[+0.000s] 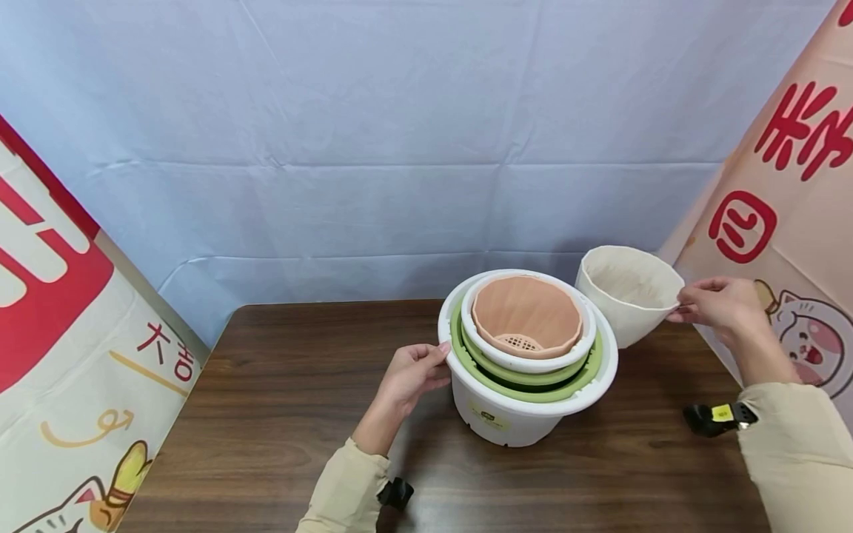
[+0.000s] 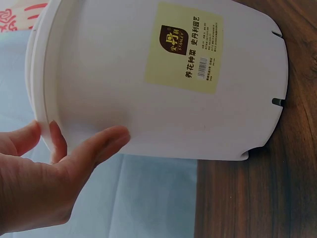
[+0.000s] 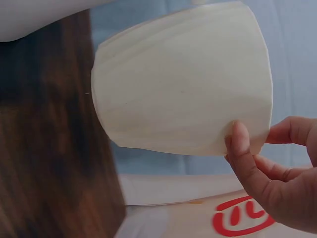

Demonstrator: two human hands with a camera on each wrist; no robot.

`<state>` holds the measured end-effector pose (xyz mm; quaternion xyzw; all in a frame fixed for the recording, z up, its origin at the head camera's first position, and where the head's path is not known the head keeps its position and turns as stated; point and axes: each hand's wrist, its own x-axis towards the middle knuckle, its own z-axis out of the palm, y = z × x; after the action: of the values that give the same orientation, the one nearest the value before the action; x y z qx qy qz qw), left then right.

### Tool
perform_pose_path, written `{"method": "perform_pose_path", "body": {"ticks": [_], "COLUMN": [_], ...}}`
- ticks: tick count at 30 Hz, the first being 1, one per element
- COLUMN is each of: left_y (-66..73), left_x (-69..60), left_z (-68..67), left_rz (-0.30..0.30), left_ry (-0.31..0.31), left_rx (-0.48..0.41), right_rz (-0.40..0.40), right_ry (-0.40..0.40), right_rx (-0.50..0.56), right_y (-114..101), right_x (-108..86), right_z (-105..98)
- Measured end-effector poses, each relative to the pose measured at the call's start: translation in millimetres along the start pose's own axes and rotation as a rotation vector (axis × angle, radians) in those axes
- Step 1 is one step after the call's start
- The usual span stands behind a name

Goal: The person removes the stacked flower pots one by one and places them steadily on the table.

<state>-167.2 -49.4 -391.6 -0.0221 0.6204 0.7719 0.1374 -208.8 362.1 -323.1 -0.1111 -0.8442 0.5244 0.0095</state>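
A stack of nested flowerpots stands on the table, right of the middle. Outermost is a large white flowerpot (image 1: 509,423) with a yellow label (image 2: 184,48). Inside it sit green pots (image 1: 533,394), a smaller white pot (image 1: 533,364) and a terracotta-coloured pot (image 1: 506,311) with a grated bottom. My left hand (image 1: 415,374) grips the large white flowerpot's rim at its left side, one digit along the wall. Behind the stack on the right is a cream flowerpot (image 1: 626,322), its rim pinched by my right hand (image 1: 723,305). It appears upright; its base is partly hidden by the stack.
The brown wooden table (image 1: 300,385) extends left and in front of the stack. A pale blue cloth (image 1: 373,148) hangs behind it. Printed cloths hang at the left (image 1: 100,333) and right (image 1: 786,244), the right one close behind my right hand.
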Motion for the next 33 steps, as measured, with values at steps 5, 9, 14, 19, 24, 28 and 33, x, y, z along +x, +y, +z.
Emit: {"method": "perform_pose_path", "body": {"ticks": [5, 9, 14, 19, 24, 28, 33], "left_y": [-0.4, -1.0, -1.3, -1.3, -1.4, -1.6, -1.7], "left_x": [0.3, 0.3, -0.1, -0.3, -0.2, -0.3, -0.5], "left_z": [0.3, 0.4, 0.3, 0.7, 1.1, 0.9, 1.0], "left_rz": [0.005, 0.004, 0.003, 0.004, 0.004, 0.004, 0.005], "left_ry": [0.002, 0.001, 0.002, 0.008, 0.011, 0.013, 0.011], "left_rx": [-0.002, -0.004, -0.009, -0.007, -0.007, -0.006, -0.006], "right_rz": [0.006, 0.020, 0.032, 0.037, 0.055, 0.062, 0.069], "right_ry": [0.008, 0.020, 0.013, 0.013, 0.002, 0.005, -0.008], "right_rx": [0.030, 0.042, 0.070, 0.084, 0.103, 0.103, 0.079], "right_y": [16, 26, 36, 44, 48, 50, 54], "right_x": [2.7, 4.2, 6.2, 7.8, 8.5, 9.1, 11.2], "right_z": [13, 20, 26, 30, 36, 40, 44]}}
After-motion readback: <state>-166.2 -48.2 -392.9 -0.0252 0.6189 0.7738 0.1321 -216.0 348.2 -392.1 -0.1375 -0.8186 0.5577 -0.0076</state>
